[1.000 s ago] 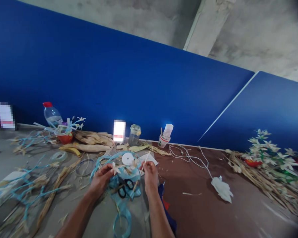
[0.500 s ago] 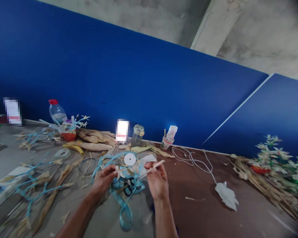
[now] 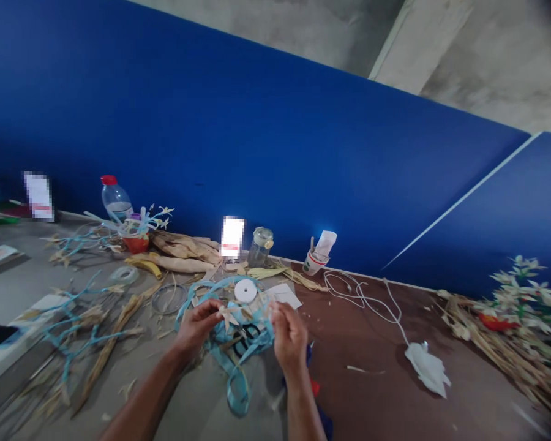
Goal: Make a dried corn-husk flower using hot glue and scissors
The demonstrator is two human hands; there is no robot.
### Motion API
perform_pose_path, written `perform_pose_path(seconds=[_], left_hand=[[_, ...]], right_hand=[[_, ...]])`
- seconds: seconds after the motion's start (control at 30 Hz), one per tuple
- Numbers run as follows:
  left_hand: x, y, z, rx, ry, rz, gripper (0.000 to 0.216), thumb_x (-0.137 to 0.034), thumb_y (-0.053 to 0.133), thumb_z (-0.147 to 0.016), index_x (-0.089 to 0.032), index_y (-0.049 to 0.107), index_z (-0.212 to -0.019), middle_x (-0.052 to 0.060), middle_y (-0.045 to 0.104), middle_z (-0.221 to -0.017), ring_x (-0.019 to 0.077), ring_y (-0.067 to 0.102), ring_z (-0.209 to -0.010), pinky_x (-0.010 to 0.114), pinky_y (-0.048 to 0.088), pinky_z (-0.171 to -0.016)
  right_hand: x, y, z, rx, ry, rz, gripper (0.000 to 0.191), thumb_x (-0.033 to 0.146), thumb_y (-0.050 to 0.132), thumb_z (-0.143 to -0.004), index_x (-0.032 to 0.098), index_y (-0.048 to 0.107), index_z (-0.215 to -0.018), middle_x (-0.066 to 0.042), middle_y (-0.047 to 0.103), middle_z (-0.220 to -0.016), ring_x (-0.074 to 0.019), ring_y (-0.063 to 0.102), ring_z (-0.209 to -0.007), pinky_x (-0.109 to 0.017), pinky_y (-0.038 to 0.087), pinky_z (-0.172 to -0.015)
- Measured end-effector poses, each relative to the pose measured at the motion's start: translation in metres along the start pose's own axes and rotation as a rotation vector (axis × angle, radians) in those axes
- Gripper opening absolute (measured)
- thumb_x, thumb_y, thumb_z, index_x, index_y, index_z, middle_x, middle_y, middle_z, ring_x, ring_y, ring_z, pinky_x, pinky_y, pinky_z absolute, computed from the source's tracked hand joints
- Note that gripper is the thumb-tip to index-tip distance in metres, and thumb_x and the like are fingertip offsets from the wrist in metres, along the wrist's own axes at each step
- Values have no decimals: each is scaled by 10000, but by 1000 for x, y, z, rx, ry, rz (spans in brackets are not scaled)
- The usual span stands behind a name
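My left hand (image 3: pixel 196 331) is closed in a pinch on a small pale husk flower (image 3: pixel 229 316), whose pointed petals spread to the right of the fingertips. My right hand (image 3: pixel 291 340) is closed too, its thumb and fingers pressed together to the right of the flower; what they hold is too blurred to make out. Below and between both hands lies a tangle of light blue ribbon (image 3: pixel 237 392). Black scissor handles (image 3: pixel 247 344) show within it. Just beyond the hands rests a white spool (image 3: pixel 245 291).
Blue-wrapped stems (image 3: pixel 73 352) and dried husks (image 3: pixel 183 248) cover the left side. Along the blue partition (image 3: pixel 275 135) stand a red-capped bottle (image 3: pixel 116 197), a glass jar (image 3: pixel 260 246) and a paper cup (image 3: pixel 315 263). A white cable (image 3: pixel 397 315) and white-flowered stems (image 3: pixel 528 285) lie rightward.
The pale stick seen in my right hand no longer shows, and that hand has turned with its fingers closed. The flower in my left hand shows more fully. The view has shifted slightly left.
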State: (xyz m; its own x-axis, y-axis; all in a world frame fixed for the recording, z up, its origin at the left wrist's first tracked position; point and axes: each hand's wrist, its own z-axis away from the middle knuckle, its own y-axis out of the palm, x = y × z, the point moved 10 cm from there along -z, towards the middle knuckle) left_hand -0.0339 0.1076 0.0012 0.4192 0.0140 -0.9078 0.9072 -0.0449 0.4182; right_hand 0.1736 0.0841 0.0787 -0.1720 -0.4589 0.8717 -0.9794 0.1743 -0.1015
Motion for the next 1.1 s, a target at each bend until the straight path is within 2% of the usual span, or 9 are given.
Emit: perform_pose_path(seconds=[0.07,0.17,0.3,0.4,0.6,0.67,0.83,1.0,1.1], left_hand=[[-1,-1,0,2,12,-45,256,-355,780,-595,-147,661,-684,23,608,-696,134,534,-649,249,411,-616],[-2,1,0,28,16,-93,230,-353,756,-629,-154,667,-702,30,623,-730,145,549,-687,254,426,-652],[-6,8,2,90,27,-156,205,-336,732,-666,-149,660,-713,37,631,-739,154,565,-714,259,437,-681],[-8,18,3,148,13,-172,219,-346,730,-668,-144,652,-708,43,639,-741,165,579,-723,271,450,-690],[-6,26,6,207,-32,-197,214,-354,713,-691,-154,656,-736,33,637,-737,159,579,-715,269,461,-691],[-6,28,7,221,-28,-211,219,-363,708,-697,-154,663,-745,30,627,-735,156,573,-714,267,459,-691],[-7,32,8,259,-16,-259,232,-379,681,-724,-148,673,-741,36,612,-737,154,561,-726,270,452,-708],[-9,32,7,272,29,-334,218,-364,677,-724,-147,687,-743,43,596,-743,153,542,-708,265,444,-668],[-10,30,7,271,45,-353,191,-341,668,-734,-153,691,-748,50,601,-757,161,544,-715,269,443,-671]], right_hand=[[-6,29,5,183,38,167,234,299,472,-883,167,665,-882,-46,611,-712,-152,542,-638,-252,428,-609],[-12,54,13,322,72,244,244,255,440,-887,159,648,-974,-67,650,-786,-160,577,-685,-251,449,-647],[-10,62,15,353,60,235,251,218,417,-887,159,656,-935,-84,646,-838,-175,592,-769,-271,459,-716],[-11,69,18,449,106,113,269,237,420,-893,184,677,-955,-77,662,-892,-179,604,-824,-273,464,-750],[-19,67,23,535,286,-1,421,422,354,-925,182,678,-1044,-10,591,-619,-136,515,-549,-244,425,-558],[-14,69,24,578,276,-1,475,447,306,-936,181,692,-1019,-8,585,-610,-133,509,-547,-247,424,-575],[1,71,21,552,187,32,346,420,475,-882,173,703,-968,-71,682,-961,-184,607,-861,-270,450,-790],[-3,71,19,503,196,72,350,373,439,-902,170,701,-790,-42,688,-778,-147,598,-713,-230,438,-661],[-8,67,19,469,207,120,400,374,424,-900,161,616,-620,-8,594,-599,-116,517,-575,-215,372,-541]])
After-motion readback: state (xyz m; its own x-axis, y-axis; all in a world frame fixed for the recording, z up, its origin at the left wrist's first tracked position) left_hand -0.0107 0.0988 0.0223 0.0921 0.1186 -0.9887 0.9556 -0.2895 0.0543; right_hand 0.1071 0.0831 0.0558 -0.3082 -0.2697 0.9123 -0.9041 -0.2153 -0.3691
